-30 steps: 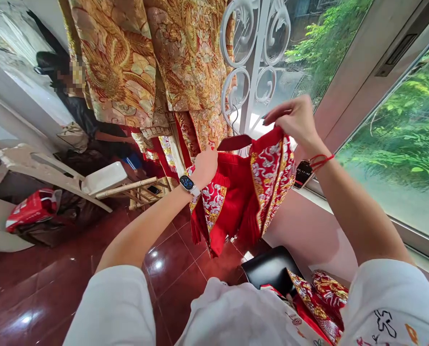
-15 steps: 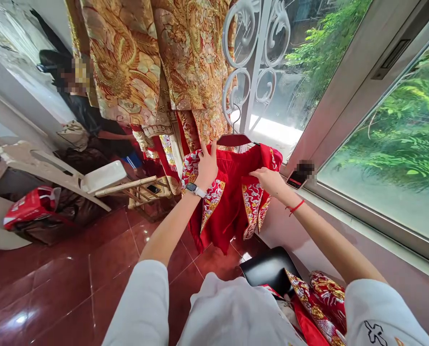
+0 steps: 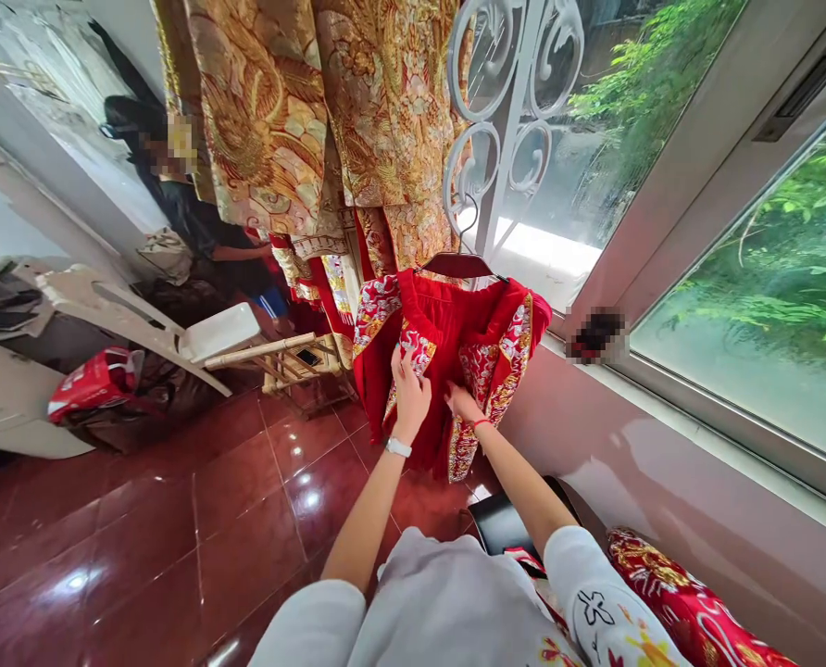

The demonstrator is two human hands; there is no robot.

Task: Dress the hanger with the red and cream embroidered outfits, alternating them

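Observation:
A red jacket [image 3: 375, 371] with embroidered front panels hangs on a dark hanger [image 3: 458, 266], its front parted. My left hand [image 3: 411, 398] is at the panel on the left, fingers over the embroidery, and seems to pinch its edge. Lower on the other panel's inner edge, my right hand [image 3: 464, 404] grips the cloth, its fingertips partly hidden. Gold embroidered garments [image 3: 267, 120] hang behind and above the jacket.
A window [image 3: 753, 278] with a sill is on the right. Left stand a bamboo stool [image 3: 288, 359] with a phone, a white chair [image 3: 222, 332] and a red bag [image 3: 97, 384]. A person [image 3: 197, 218] is behind. A black seat [image 3: 506, 519] and red embroidered cloth [image 3: 691, 593] are near me.
Both hands have moved down from the jacket's shoulders and upper front to its front panels and closer together. The view has shifted slightly.

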